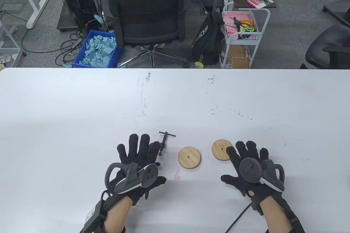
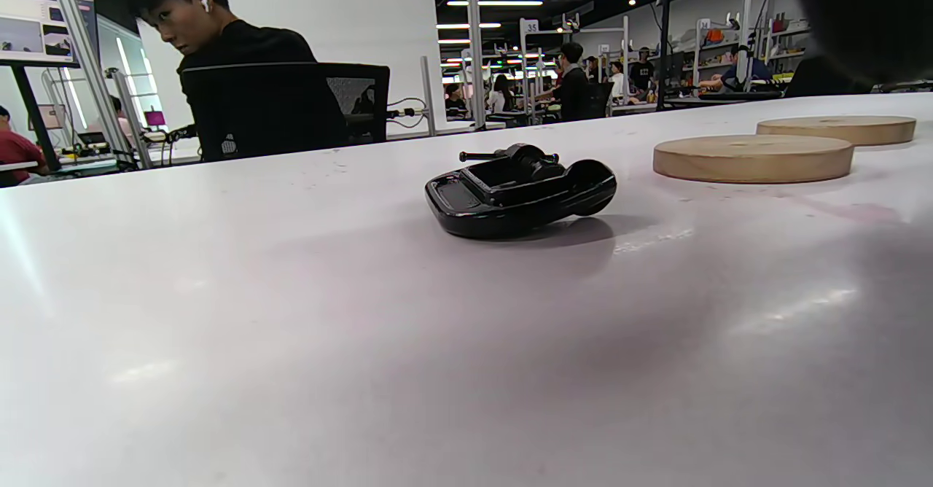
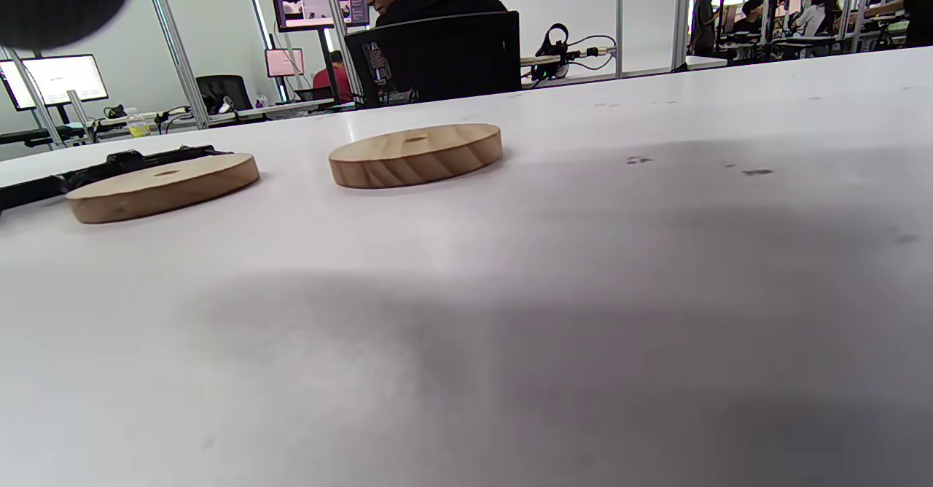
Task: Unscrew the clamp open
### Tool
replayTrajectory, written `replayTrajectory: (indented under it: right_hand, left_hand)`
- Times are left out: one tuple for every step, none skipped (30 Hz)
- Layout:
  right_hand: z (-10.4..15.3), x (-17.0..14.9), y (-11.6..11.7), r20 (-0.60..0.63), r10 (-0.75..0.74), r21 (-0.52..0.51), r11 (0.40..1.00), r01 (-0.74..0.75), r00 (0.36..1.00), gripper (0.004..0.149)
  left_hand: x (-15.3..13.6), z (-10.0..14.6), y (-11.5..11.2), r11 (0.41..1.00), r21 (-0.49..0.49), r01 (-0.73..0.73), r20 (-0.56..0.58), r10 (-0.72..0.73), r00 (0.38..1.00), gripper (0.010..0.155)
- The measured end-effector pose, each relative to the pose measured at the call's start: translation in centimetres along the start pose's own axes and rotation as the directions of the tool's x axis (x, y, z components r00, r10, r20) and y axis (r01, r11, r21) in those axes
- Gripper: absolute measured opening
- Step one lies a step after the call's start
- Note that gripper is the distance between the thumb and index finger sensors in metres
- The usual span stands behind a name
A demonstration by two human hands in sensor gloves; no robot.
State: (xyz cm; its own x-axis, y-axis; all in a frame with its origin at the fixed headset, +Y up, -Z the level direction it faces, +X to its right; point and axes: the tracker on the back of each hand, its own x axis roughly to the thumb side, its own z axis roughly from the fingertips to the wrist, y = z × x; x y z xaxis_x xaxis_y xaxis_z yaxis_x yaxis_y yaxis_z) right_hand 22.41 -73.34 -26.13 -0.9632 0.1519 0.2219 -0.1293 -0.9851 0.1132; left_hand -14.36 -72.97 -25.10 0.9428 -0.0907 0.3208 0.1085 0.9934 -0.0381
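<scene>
Spanning the foreground, white table (image 1: 82,102); office chair (image 1: 147,11) behind.

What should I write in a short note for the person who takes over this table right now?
Left hand: open, fingers spread, above the table; the left wrist view shows it holds nothing.
Right hand: open, fingers spread, holds nothing; in the table view its fingertips cover the near edge of the right wooden disc.
Clamp: lies on its side on the table, just ahead of the left hand; its screw with T-handle points away from the person.
Left wooden disc: lies flat between the clamp and the right disc.
Done: nothing that can be seen; the clamp is not gripped.
Left: take the clamp, turn the T-handle, unscrew it open.
</scene>
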Motion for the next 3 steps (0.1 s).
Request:
replayTrajectory:
  right_hand:
    - [-0.02,-0.01,0.01,-0.001,0.0,0.002,1.0,0.0,1.0,0.095]
    - [-0.02,-0.01,0.01,-0.003,0.0,0.005,1.0,0.0,1.0,0.095]
    - [-0.03,-0.03,0.01,-0.005,0.0,0.007,1.0,0.0,1.0,0.094]
  left_hand:
    - [0.0,-0.02,0.0,1.0,0.0,0.0,0.0,0.0,1.0,0.111]
    - [0.01,-0.03,-0.01,1.0,-0.001,0.0,0.0,0.0,1.0,0.111]
    - [0.02,-0.05,-0.03,1.0,-0.002,0.0,0.0,0.0,1.0,0.111]
